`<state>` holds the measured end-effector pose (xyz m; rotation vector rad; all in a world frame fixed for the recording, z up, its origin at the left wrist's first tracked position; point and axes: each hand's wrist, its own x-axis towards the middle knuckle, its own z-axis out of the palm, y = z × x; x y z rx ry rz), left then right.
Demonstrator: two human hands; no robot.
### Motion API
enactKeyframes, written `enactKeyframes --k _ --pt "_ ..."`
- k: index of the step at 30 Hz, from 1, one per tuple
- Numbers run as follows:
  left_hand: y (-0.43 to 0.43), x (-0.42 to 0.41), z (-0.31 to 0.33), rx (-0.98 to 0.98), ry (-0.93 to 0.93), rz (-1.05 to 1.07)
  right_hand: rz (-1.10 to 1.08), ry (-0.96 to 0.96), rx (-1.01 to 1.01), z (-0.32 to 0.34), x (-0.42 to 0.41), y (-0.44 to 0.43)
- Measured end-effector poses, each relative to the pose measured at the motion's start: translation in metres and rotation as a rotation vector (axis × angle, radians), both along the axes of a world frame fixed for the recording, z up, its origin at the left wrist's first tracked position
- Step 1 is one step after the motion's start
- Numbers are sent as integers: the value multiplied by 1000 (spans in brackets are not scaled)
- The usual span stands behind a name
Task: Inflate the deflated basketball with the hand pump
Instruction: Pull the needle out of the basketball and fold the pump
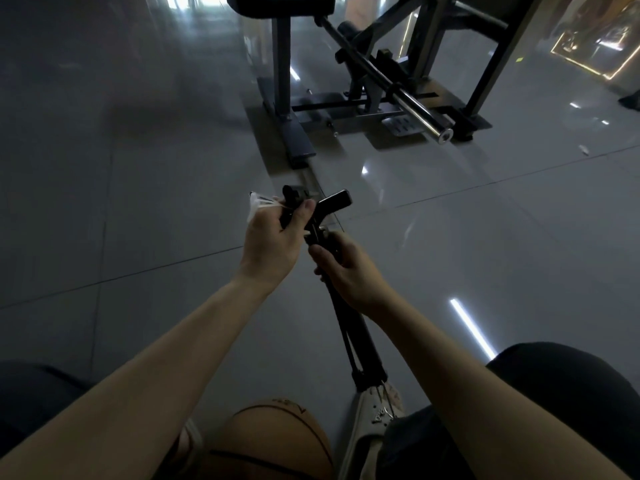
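The brown basketball lies on the floor between my feet at the bottom of the view, partly hidden by my left forearm. A black hand pump stands tilted, its base by my right shoe. My left hand grips the pump's T-handle at the top and also holds a small clear plastic bag. Just below it, my right hand grips the upper part of the pump's barrel together with its thin black hose.
A black weight bench frame with a chrome barbell stands straight ahead on the glossy grey tiled floor. My white shoe and dark-clothed knees sit at the bottom corners. Open floor lies to the left and right.
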<state>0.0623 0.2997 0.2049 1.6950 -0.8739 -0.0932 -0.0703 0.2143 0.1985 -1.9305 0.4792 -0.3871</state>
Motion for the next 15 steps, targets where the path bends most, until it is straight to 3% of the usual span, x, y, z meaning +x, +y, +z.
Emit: enactKeyframes --k 5,10,15 --pt "-2 -1 15 97 -44 -134 -73 -1 -121 9 -3 -5" --pt "-14 -2 39 34 -16 -157 -110 8 -188 38 -10 -14" --pt "-32 -21 67 47 -203 -197 -156 317 -257 56 -28 -36"
